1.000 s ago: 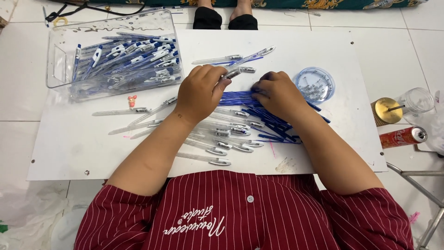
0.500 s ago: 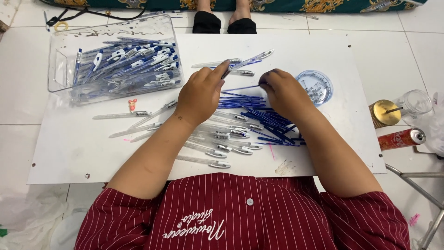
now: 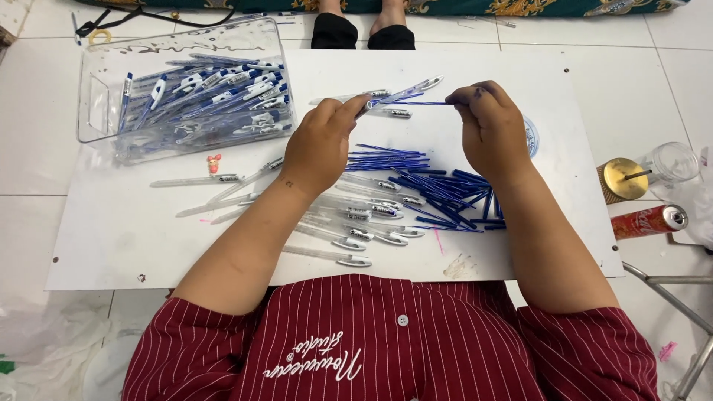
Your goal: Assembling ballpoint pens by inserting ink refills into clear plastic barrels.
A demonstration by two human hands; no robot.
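My left hand [image 3: 321,141] pinches a clear pen barrel [image 3: 365,105] by its end, held over the white board [image 3: 134,245]. My right hand [image 3: 486,126] grips a thin blue refill [image 3: 427,103] whose tip points into that barrel. Below both hands lies a heap of blue refills [image 3: 438,189]. A row of clear pen barrels [image 3: 356,223] lies near my left forearm. A few more barrels [image 3: 412,87] rest just beyond my fingers.
A clear plastic bin [image 3: 186,89] of assembled blue pens sits at the back left. A small round clear dish [image 3: 532,137] hides partly behind my right hand. A gold-lidded cup [image 3: 624,178], a clear cup [image 3: 672,160] and a red can [image 3: 646,221] stand on the floor at right. Another person's feet [image 3: 364,22] show at the top.
Both hands rose off the refill heap and moved toward the far side of the board. The left now holds a barrel and the right a refill, brought end to end.
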